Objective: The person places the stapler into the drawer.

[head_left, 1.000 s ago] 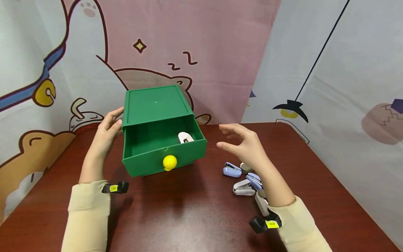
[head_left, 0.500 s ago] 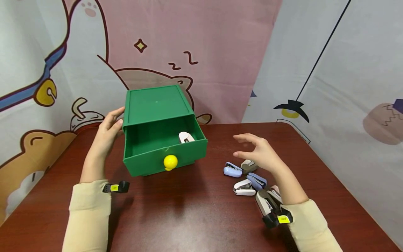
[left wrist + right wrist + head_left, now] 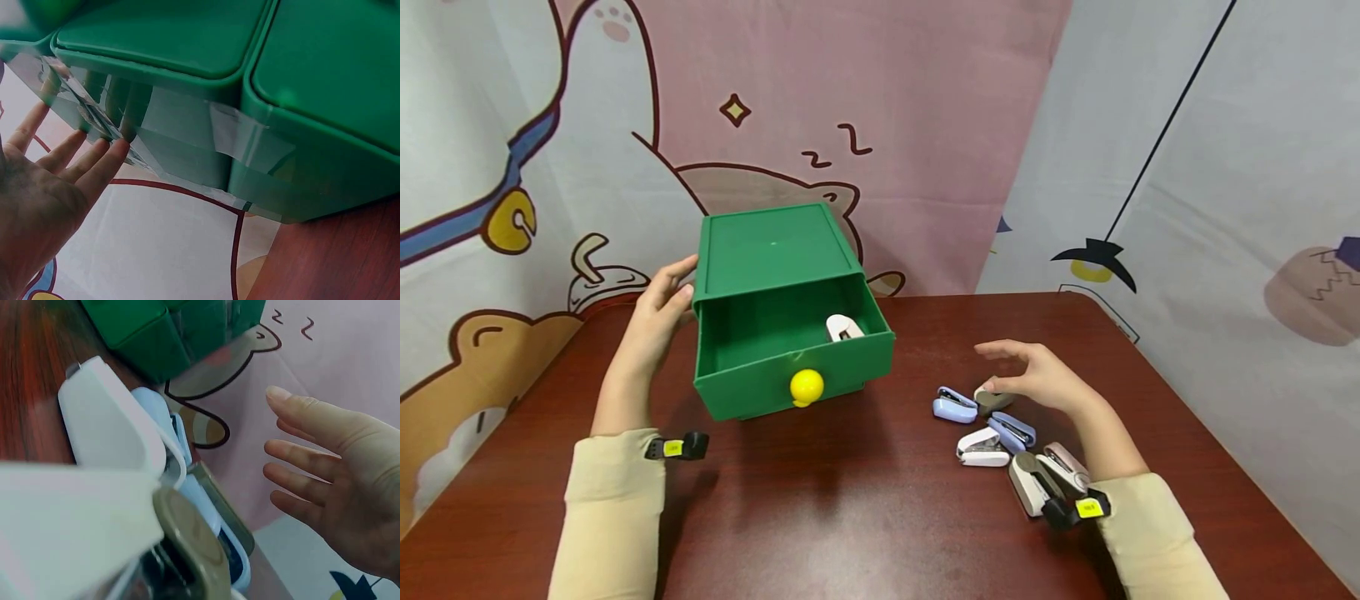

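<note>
Fingers of the right hand [image 3: 1048,385] stand loosely apart from the thumb, holding nothing, just beside a grey-brown stapler [image 3: 997,401] at the far end of a cluster on the surface [image 3: 850,533]. Near it lie a blue stapler [image 3: 955,408], a second blue stapler [image 3: 1013,433], a white stapler [image 3: 983,457], a brown-topped stapler [image 3: 1027,487] and a pinkish stapler [image 3: 1064,463]. Left hand [image 3: 657,327] fingers are nearly straight, tips against the side of a green box [image 3: 775,250]. Its drawer [image 3: 745,390], with a yellow knob [image 3: 807,387], is pulled out, another white stapler [image 3: 841,326] inside at the right
</note>
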Action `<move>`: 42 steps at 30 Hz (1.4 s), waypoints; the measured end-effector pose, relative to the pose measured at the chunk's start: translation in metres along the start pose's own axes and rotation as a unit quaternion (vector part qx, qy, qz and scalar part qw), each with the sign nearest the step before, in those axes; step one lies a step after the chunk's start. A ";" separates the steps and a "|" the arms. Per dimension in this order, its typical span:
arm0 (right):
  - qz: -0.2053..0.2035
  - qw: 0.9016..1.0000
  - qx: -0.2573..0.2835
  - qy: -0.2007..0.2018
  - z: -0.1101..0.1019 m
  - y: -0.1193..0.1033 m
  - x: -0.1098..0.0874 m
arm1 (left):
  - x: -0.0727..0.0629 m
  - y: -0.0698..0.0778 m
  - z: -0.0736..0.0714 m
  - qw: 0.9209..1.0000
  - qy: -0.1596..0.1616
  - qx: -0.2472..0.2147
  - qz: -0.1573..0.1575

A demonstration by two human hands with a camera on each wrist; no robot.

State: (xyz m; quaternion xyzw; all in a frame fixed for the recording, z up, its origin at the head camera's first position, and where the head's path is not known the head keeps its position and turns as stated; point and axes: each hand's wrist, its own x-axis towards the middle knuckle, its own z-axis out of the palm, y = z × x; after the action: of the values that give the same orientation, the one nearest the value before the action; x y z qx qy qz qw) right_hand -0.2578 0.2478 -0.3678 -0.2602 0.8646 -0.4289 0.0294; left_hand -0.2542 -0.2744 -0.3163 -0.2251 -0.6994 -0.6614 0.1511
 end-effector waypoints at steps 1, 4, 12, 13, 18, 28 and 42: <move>0.001 1.000 0.000 -0.004 0.000 0.002 -0.001 | 0.000 0.000 0.000 1.000 0.000 0.000 0.000; 0.004 1.000 0.007 -0.017 -0.001 0.009 -0.003 | 0.000 0.000 0.000 1.000 0.001 -0.001 -0.001; 0.019 0.998 0.010 -0.056 -0.002 0.031 -0.006 | 0.000 -0.001 0.000 1.000 0.003 -0.009 0.000; 0.021 0.998 0.009 -0.059 -0.002 0.034 -0.007 | 0.000 -0.002 0.000 1.000 0.003 -0.007 0.000; 0.027 0.997 0.010 -0.065 -0.001 0.043 -0.008 | -0.001 -0.001 0.000 1.000 0.003 0.000 -0.001; 0.040 0.997 0.010 -0.069 0.002 0.051 -0.011 | 0.000 -0.001 0.000 1.000 0.002 -0.003 0.000; 0.027 0.999 -0.018 -0.027 0.005 0.045 -0.009 | -0.001 -0.001 0.000 1.000 0.002 -0.002 0.000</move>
State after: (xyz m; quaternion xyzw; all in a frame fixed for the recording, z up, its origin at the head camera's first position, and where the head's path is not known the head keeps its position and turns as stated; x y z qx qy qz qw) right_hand -0.2674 0.2711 -0.4065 -0.2485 0.8780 -0.4046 0.0600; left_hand -0.2538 -0.2741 -0.3175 -0.2236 -0.6976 -0.6634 0.1523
